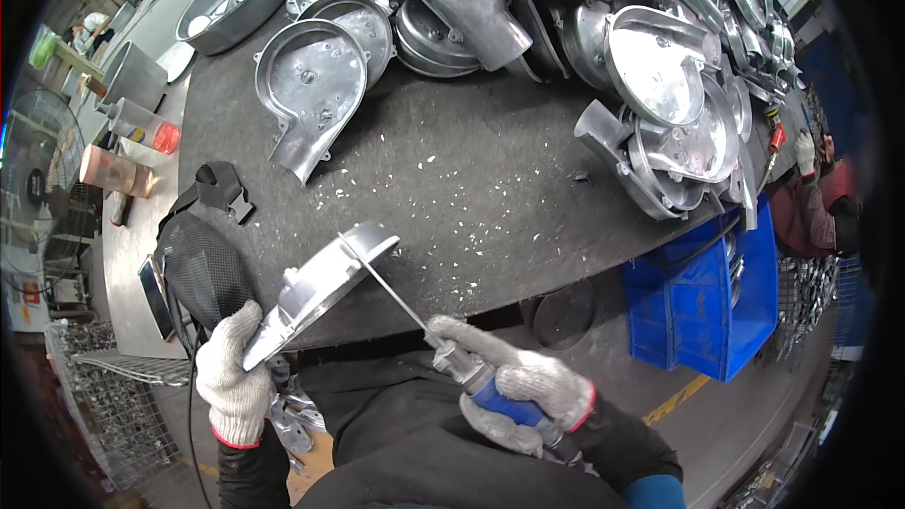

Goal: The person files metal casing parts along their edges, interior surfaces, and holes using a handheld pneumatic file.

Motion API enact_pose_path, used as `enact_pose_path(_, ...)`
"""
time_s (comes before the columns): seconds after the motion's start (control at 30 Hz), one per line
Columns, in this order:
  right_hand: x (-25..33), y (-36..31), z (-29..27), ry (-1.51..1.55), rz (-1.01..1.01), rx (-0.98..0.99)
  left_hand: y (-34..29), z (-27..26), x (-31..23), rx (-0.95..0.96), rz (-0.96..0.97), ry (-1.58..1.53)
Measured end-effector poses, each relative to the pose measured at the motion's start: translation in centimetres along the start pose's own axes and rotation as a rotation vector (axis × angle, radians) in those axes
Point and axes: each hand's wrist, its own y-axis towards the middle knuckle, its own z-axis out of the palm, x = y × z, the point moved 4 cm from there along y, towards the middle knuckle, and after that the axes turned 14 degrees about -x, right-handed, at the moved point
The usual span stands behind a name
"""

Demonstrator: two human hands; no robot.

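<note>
My left hand (234, 377), in a white knitted glove with a red cuff, grips a silvery cast-metal housing half (320, 287) by its narrow end. The piece is tilted on edge above the near side of the table. My right hand (551, 386), gloved alike, is wrapped round a power file with a blue body (509, 403). Its thin steel blade (391, 290) reaches up and left to the rim of the housing; whether it touches cannot be told. A similar housing half (311, 75) lies on the dark tabletop (424, 179) beyond, among scattered metal chips.
Heaped housings (660, 66) cover the table's far and right sides. A blue bin (707, 306) stands below the right edge. Left are a black mesh bag (203, 264), phone (156, 297), plastic cup (118, 170) and metal basin (236, 5). Another person (811, 198) is at far right.
</note>
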Motion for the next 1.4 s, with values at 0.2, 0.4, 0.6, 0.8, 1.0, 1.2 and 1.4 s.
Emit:
enact_pose_path(0.2,1.1,-0.1,2.2,-0.746,-0.012,-0.069,0.7,-0.3,-1.5,0.008,0.062,0.023)
enact_pose_path(0.4,3.6,-2.4,3.8,-1.738,-0.702,-0.590,1.8,-0.3,-2.5,0.035,0.028,0.055)
enact_pose_path(0.6,4.1,-3.5,4.9,-2.262,-1.071,-0.871,2.5,-0.6,-3.4,0.066,-0.002,0.117)
enact_pose_path(0.8,5.0,-3.8,3.5,-1.810,-0.762,-0.663,2.5,-0.9,-4.4,0.118,-0.030,0.230)
enact_pose_path(1.0,4.0,-2.2,1.4,-0.475,-0.129,-0.320,2.4,-0.9,-5.0,0.156,-0.029,0.252)
enact_pose_path(1.2,2.8,-2.8,4.9,-1.608,-0.580,-0.333,2.7,-0.7,-7.0,0.229,-0.033,0.372)
enact_pose_path(1.4,1.4,-1.9,7.6,-2.072,-0.428,-0.573,2.7,-0.6,-7.3,0.164,0.080,0.435)
